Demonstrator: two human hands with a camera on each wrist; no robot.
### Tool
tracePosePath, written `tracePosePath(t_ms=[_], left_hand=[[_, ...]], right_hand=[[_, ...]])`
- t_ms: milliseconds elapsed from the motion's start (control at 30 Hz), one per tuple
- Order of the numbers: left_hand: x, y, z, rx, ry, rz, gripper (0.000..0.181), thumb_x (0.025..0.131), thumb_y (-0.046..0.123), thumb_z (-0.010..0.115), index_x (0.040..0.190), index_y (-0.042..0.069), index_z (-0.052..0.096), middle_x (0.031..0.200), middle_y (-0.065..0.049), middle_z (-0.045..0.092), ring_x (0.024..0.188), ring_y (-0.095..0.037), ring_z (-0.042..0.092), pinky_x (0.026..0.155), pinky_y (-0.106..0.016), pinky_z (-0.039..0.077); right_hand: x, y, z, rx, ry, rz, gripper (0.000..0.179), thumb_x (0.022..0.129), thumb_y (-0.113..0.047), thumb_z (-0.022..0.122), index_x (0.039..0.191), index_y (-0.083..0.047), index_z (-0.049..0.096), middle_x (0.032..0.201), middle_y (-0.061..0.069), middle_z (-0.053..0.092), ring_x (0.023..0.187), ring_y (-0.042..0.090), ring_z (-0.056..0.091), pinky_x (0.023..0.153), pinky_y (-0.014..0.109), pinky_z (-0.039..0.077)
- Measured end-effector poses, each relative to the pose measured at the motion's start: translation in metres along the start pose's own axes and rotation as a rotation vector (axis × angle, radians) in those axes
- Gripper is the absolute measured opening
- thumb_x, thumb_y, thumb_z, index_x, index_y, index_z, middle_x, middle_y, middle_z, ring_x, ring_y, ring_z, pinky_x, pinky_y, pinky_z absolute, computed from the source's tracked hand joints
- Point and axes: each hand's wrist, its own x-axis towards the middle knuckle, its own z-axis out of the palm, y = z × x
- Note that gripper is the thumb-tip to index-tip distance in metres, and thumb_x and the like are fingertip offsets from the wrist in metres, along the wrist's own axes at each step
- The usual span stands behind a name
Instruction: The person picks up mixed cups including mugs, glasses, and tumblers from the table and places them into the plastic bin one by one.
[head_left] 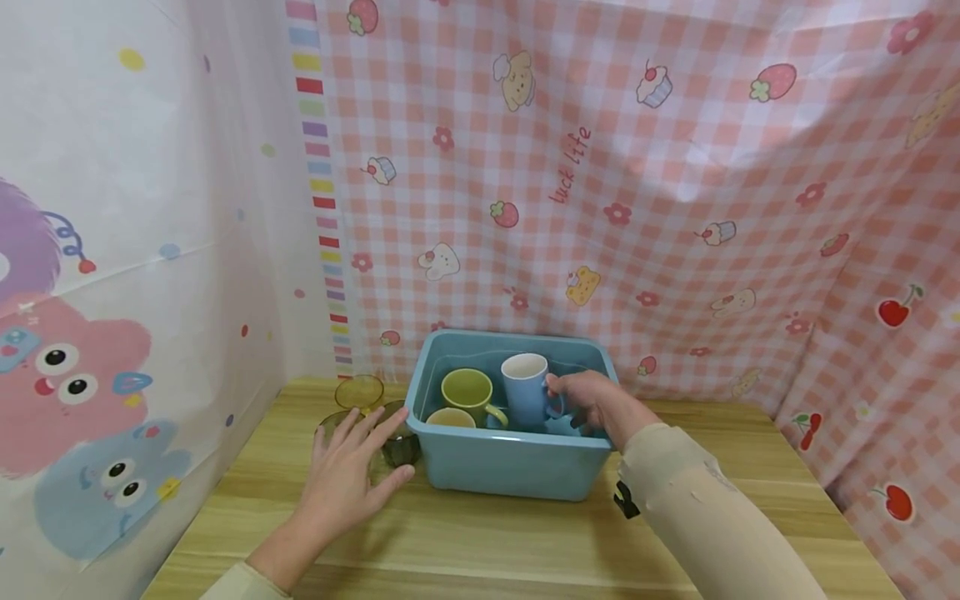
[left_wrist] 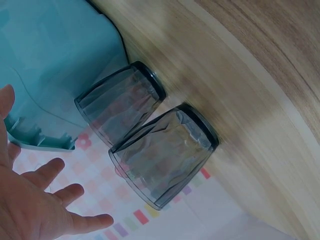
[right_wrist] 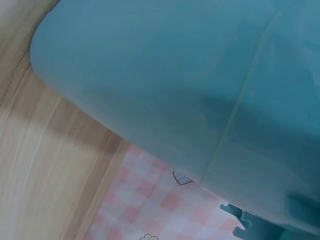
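Note:
A light blue bin (head_left: 517, 462) stands on the wooden table. Inside it a blue mug (head_left: 525, 396) with a white interior sits upright beside a green mug (head_left: 467, 388) and a yellowish cup (head_left: 451, 418). My right hand (head_left: 596, 402) reaches over the bin's right side and grips the blue mug at its handle; its lower fingers are partly hidden. Spread fingers show on my left hand (head_left: 348, 475), which holds nothing near the bin's left front corner. Two smoky grey ribbed glasses (left_wrist: 165, 155) stand by that side, partly behind the hand in the head view.
An amber glass (head_left: 360, 392) stands at the table's back left. Pink checked cloth (head_left: 465, 208) hangs close behind the bin, and a white cartoon-print cloth (head_left: 187, 333) hangs along the left. Bare wooden table (head_left: 510, 542) shows in front of the bin.

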Motion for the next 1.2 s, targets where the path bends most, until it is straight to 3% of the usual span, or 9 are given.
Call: tracePosePath(t_ms=[133, 333, 467, 600, 700, 900, 1200], left_hand=[[0.0, 0.0, 0.0, -0.001, -0.004, -0.003, 0.08, 0.094, 0.058, 0.076, 0.164, 0.04, 0.041, 0.161, -0.014, 0.056, 0.152, -0.053, 0.044, 0.112, -0.091, 0.023], [0.001, 0.001, 0.0, -0.002, -0.005, -0.001, 0.081, 0.094, 0.056, 0.077, 0.165, 0.04, 0.041, 0.161, -0.015, 0.055, 0.151, -0.054, 0.044, 0.112, -0.091, 0.022], [0.0, 0.001, 0.001, -0.006, 0.0, -0.002, 0.082, 0.093, 0.054, 0.079, 0.165, 0.039, 0.041, 0.161, -0.017, 0.055, 0.151, -0.054, 0.044, 0.112, -0.092, 0.022], [0.0, 0.001, 0.001, -0.01, 0.0, -0.004, 0.082, 0.093, 0.052, 0.08, 0.165, 0.04, 0.04, 0.161, -0.017, 0.054, 0.151, -0.055, 0.043, 0.113, -0.091, 0.021], [0.0, 0.002, 0.0, -0.012, 0.004, 0.0, 0.082, 0.094, 0.052, 0.079, 0.165, 0.039, 0.041, 0.161, -0.018, 0.055, 0.151, -0.055, 0.043, 0.113, -0.091, 0.022], [0.0, 0.004, -0.002, -0.011, 0.01, 0.004, 0.08, 0.095, 0.053, 0.078, 0.165, 0.038, 0.042, 0.16, -0.017, 0.056, 0.151, -0.055, 0.044, 0.112, -0.091, 0.023], [0.0, 0.006, -0.003, -0.004, 0.004, -0.004, 0.081, 0.094, 0.054, 0.078, 0.165, 0.039, 0.041, 0.16, -0.017, 0.056, 0.151, -0.054, 0.044, 0.113, -0.091, 0.023]], right_hand=[[0.0, 0.002, 0.002, -0.063, 0.004, 0.004, 0.041, 0.114, -0.043, 0.048, 0.11, -0.007, 0.066, 0.161, 0.038, 0.041, 0.144, 0.064, 0.045, 0.119, 0.073, 0.04], [0.0, 0.004, 0.004, -0.144, -0.002, -0.002, 0.044, 0.114, -0.04, 0.048, 0.128, -0.003, 0.069, 0.154, 0.038, 0.05, 0.141, 0.064, 0.049, 0.117, 0.068, 0.045], [0.002, 0.005, 0.007, -0.144, -0.017, -0.001, 0.038, 0.115, -0.034, 0.048, 0.12, -0.003, 0.069, 0.136, 0.032, 0.063, 0.137, 0.061, 0.052, 0.117, 0.066, 0.046], [0.005, 0.006, 0.01, -0.144, -0.017, -0.012, 0.033, 0.115, -0.028, 0.049, 0.107, -0.003, 0.069, 0.12, 0.025, 0.066, 0.124, 0.052, 0.062, 0.114, 0.064, 0.049], [0.004, 0.007, 0.012, -0.158, -0.01, -0.023, 0.031, 0.114, -0.025, 0.052, 0.104, -0.002, 0.07, 0.129, 0.028, 0.065, 0.124, 0.048, 0.062, 0.115, 0.064, 0.049], [0.0, 0.005, 0.013, -0.223, -0.011, -0.027, 0.03, 0.113, -0.024, 0.053, 0.105, -0.001, 0.072, 0.153, 0.033, 0.052, 0.141, 0.051, 0.052, 0.122, 0.064, 0.041], [-0.003, 0.005, 0.013, -0.253, -0.012, -0.036, 0.029, 0.113, -0.022, 0.053, 0.106, -0.002, 0.073, 0.143, 0.024, 0.055, 0.133, 0.042, 0.053, 0.124, 0.063, 0.039]])
